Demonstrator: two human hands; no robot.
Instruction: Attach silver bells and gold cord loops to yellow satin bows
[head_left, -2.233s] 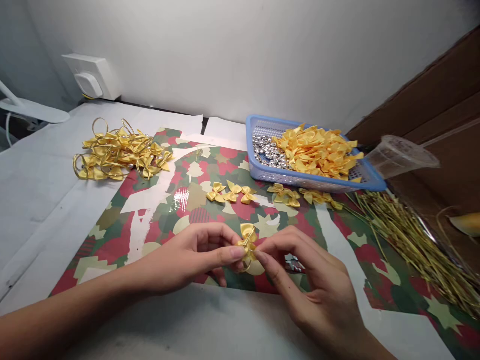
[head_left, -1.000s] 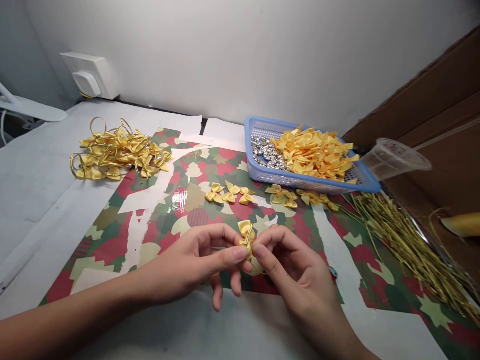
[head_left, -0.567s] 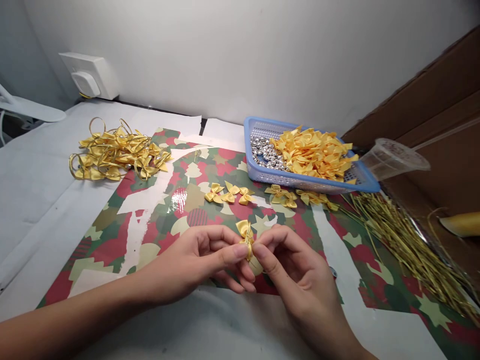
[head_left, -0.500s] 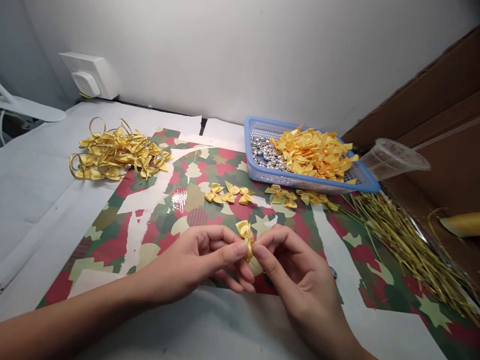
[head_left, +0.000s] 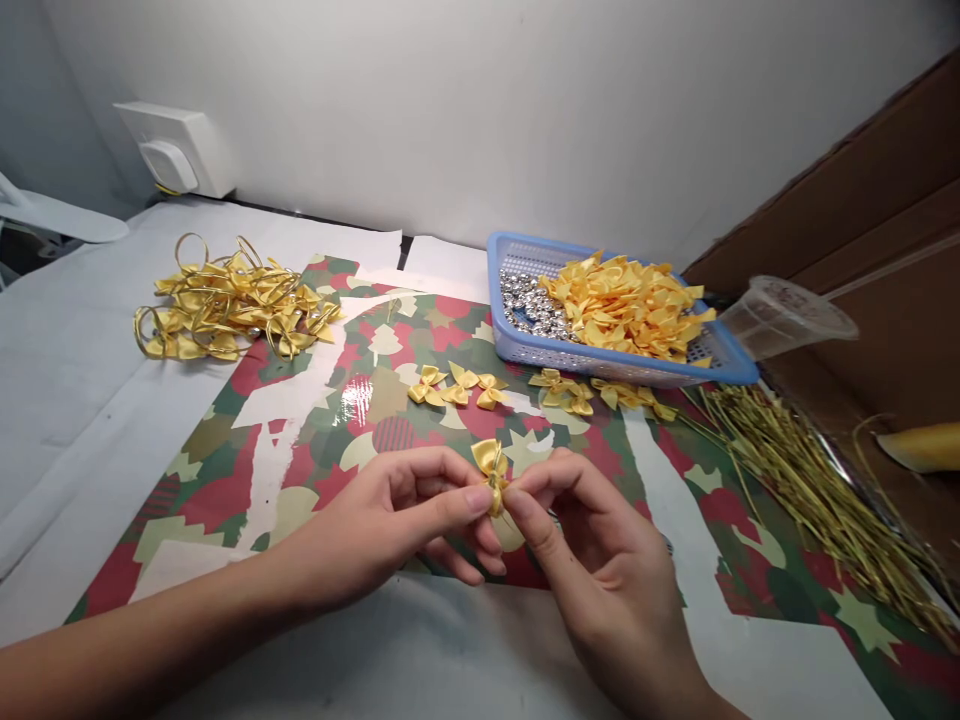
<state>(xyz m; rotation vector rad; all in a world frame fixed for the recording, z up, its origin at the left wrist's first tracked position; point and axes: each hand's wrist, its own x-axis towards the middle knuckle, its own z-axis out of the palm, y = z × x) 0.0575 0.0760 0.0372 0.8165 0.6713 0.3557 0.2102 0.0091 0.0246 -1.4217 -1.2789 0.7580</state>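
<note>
Over the front of the patterned sheet, a small yellow ribbon bow is pinched between both hands. My left hand is closed on its left side, thumb and forefinger pressed together, the lower fingers curled beneath. From the right, my right hand grips the bow's edge between thumb and forefinger. A thin gold tie crosses the bow's middle; my fingertips partly hide it. Just beyond the hands, several loose yellow bows lie in a row across the sheet.
A blue basket holds yellow bows and silver bells. Gold-tied bows are heaped at the left. Thin gold strands lie along the right, near a clear plastic cup and cardboard. A white socket box is on the wall.
The bow has turned slightly between my fingertips, and its gold tie now looks more bunched at the middle. Both hands keep their pinch in nearly the same place.
</note>
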